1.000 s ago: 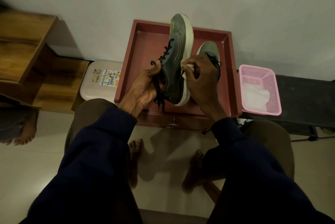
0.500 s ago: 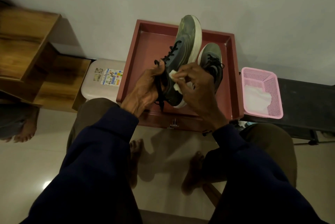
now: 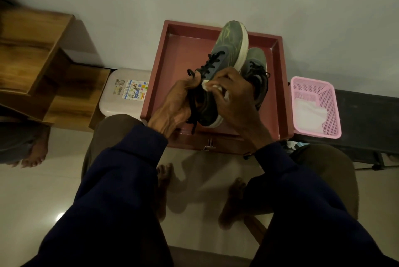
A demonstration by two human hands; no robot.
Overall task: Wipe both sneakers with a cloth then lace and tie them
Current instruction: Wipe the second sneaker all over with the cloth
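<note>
A grey-green sneaker (image 3: 228, 48) with black laces and a white sole is held up on its side over the red tray (image 3: 181, 55), toe pointing away. My left hand (image 3: 174, 107) grips its heel end, with the loose lace ends hanging below. My right hand (image 3: 235, 100) pinches a small white cloth (image 3: 212, 87) against the sneaker's side near the collar. The second grey sneaker (image 3: 258, 66) lies in the tray behind my right hand, partly hidden.
A pink mesh basket (image 3: 323, 94) with a white cloth inside sits on a dark bench at right. A pale plastic stool (image 3: 123, 102) stands left of the tray, wooden steps (image 3: 34, 55) farther left. Another person's bare foot (image 3: 32, 156) shows at far left.
My right hand with the cloth has slid from the sole edge across the sneaker's side toward my left hand. The sneaker stays raised in my left hand.
</note>
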